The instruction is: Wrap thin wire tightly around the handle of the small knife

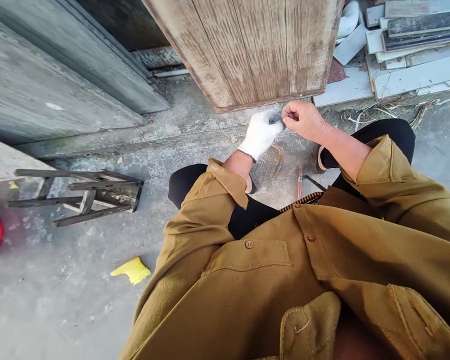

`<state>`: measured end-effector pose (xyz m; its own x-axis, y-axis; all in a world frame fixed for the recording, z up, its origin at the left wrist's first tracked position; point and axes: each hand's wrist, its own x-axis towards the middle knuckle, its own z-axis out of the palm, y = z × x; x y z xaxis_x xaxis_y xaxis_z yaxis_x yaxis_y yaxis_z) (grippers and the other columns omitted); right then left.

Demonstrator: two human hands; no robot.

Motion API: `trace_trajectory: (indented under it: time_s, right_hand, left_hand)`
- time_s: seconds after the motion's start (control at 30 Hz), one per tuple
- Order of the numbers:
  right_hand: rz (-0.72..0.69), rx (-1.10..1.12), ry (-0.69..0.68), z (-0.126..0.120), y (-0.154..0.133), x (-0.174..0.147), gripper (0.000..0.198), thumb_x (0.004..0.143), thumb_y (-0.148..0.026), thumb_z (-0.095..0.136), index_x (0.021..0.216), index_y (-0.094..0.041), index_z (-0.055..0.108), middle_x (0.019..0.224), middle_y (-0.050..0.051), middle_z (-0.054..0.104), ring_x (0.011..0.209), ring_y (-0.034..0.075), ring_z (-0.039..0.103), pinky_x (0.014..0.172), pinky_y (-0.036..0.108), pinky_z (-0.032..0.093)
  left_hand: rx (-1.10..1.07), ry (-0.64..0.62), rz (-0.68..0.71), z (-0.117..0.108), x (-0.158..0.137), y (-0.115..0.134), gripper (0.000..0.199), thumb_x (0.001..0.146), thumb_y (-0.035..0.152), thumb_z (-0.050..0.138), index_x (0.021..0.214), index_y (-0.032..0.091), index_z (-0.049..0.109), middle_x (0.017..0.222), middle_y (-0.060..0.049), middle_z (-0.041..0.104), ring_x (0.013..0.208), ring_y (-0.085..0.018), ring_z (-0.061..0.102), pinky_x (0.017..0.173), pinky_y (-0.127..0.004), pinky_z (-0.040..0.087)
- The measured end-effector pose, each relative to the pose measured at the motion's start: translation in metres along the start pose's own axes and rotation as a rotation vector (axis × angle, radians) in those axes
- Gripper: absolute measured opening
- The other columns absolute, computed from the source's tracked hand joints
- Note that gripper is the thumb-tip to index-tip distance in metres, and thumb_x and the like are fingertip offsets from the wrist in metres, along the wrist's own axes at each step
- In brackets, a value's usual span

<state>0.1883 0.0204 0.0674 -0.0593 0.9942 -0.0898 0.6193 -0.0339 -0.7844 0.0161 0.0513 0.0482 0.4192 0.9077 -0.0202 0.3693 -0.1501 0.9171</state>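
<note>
No readable text, label, brand, number or sign anywhere.

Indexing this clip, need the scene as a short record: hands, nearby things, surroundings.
left hand: white-gloved, fingers curled, meeting the right at the fingertips
right hand: bare, fingers pinched
held: too small to tell
ahead: worn wooden panel, just beyond the hands
below hands: curved brown object and thin red object, on the floor
left side: wooden stool on its side, yellow scrap
upper right: stacked boards
</note>
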Motion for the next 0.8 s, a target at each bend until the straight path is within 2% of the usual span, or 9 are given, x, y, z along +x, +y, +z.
trace_trajectory:
  time_s: [0.1,0.27,0.43,0.6,0.73,0.8]
  right_hand:
    - [0.04,-0.012,0.032,-0.003,0.004,0.005,0.01,0.088,-0.028,0.07,0.084,-0.021,0.064,0.077,0.003,0.058,0.08,0.019,0.052,0.077,0.035,0.045]
    - [0.034,-0.022,-0.039,-0.001,0.005,0.001,0.016,0.088,-0.034,0.075,0.087,-0.021,0.067,0.079,0.005,0.06,0.084,0.021,0.053,0.077,0.036,0.044]
    - [0.04,-0.007,0.012,-0.001,0.002,0.002,0.016,0.09,-0.036,0.073,0.089,-0.02,0.068,0.076,0.004,0.057,0.081,0.02,0.052,0.074,0.034,0.044]
    - [0.015,0.049,0.006,0.005,0.007,0.003,0.017,0.09,-0.032,0.072,0.083,-0.02,0.063,0.071,0.001,0.052,0.076,0.017,0.05,0.074,0.033,0.044]
    - [0.009,0.069,0.034,0.007,0.009,0.004,0.015,0.088,-0.025,0.072,0.08,-0.021,0.061,0.071,0.0,0.051,0.078,0.018,0.051,0.076,0.034,0.045]
    - [0.035,0.061,0.052,0.008,0.011,0.006,0.016,0.088,-0.026,0.074,0.08,-0.021,0.061,0.07,0.001,0.051,0.079,0.019,0.052,0.077,0.034,0.046]
  left_hand:
    - [-0.024,-0.014,0.036,0.003,-0.005,0.003,0.014,0.081,0.018,0.069,0.07,0.019,0.061,0.071,0.0,0.062,0.08,-0.017,0.062,0.075,-0.028,0.052]
    - [-0.056,0.088,-0.011,-0.001,0.0,0.0,0.013,0.083,0.02,0.071,0.073,0.02,0.062,0.07,-0.001,0.062,0.08,-0.017,0.063,0.072,-0.027,0.053]
    - [-0.025,-0.017,0.028,0.005,0.001,-0.006,0.013,0.081,0.02,0.069,0.072,0.02,0.06,0.07,0.0,0.062,0.079,-0.017,0.064,0.073,-0.028,0.055]
    - [-0.008,0.091,0.055,0.004,0.004,-0.016,0.013,0.084,0.021,0.069,0.075,0.021,0.06,0.07,-0.001,0.063,0.077,-0.017,0.066,0.073,-0.03,0.056]
    - [0.059,0.01,0.074,0.004,0.007,-0.023,0.015,0.081,0.017,0.071,0.071,0.02,0.06,0.068,0.0,0.062,0.075,-0.017,0.066,0.072,-0.03,0.057]
    - [0.046,0.028,0.092,0.005,0.008,-0.024,0.012,0.084,0.018,0.07,0.075,0.019,0.062,0.07,0.0,0.063,0.076,-0.017,0.068,0.073,-0.03,0.057]
